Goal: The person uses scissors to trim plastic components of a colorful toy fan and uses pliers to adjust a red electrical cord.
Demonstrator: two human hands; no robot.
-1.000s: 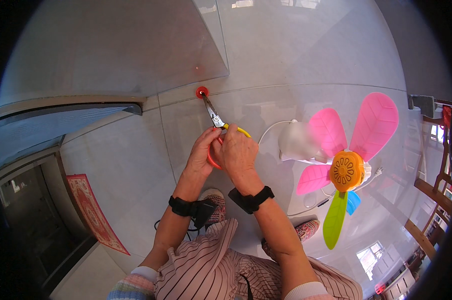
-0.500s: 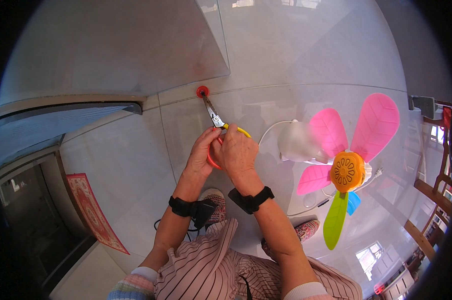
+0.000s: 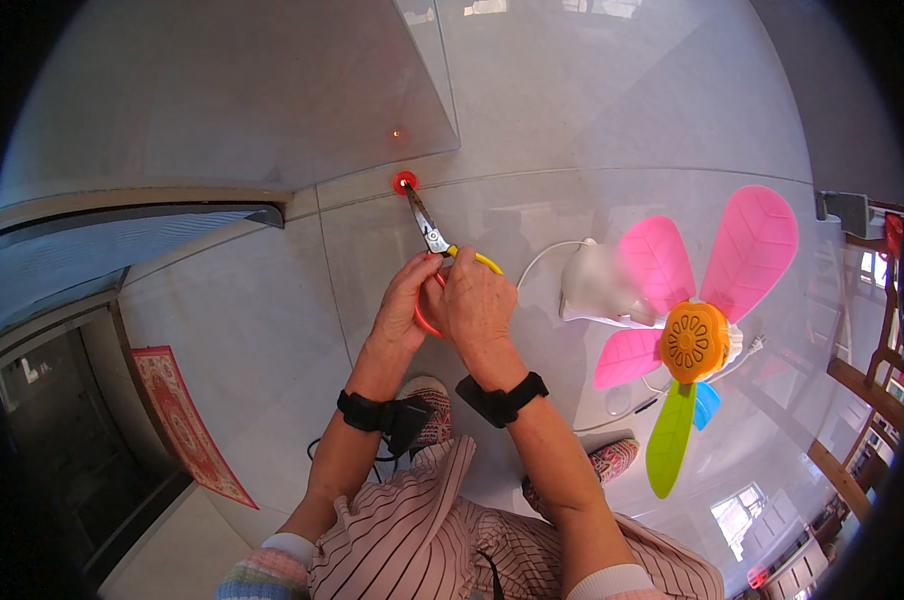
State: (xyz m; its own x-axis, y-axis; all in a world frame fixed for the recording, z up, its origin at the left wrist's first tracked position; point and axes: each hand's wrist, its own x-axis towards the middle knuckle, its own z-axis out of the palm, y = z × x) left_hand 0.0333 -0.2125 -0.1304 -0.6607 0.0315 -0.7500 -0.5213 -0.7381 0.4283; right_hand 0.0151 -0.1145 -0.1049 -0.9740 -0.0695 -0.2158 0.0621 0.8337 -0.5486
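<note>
A pair of long-nosed pliers (image 3: 434, 238), with one yellow and one orange-red handle, is held in front of me in both hands. My left hand (image 3: 404, 298) is closed around the orange-red handle. Around the yellow handle my right hand (image 3: 477, 305) is closed, right beside the left. The jaws point away from me and their tips meet a small round red thing (image 3: 405, 177), its middle glowing bright. Whether the jaws grip it or only touch it, I cannot tell.
To the right stands a fan (image 3: 694, 340) with pink and green blades, an orange hub and a white cable. A glossy grey panel (image 3: 262, 90) rises at the upper left, showing a small orange glint. A patterned red mat (image 3: 187, 420) lies at the left.
A bright spot has appeared in the middle of the red thing, and an orange glint on the grey panel. My hands and the pliers have stayed nearly still.
</note>
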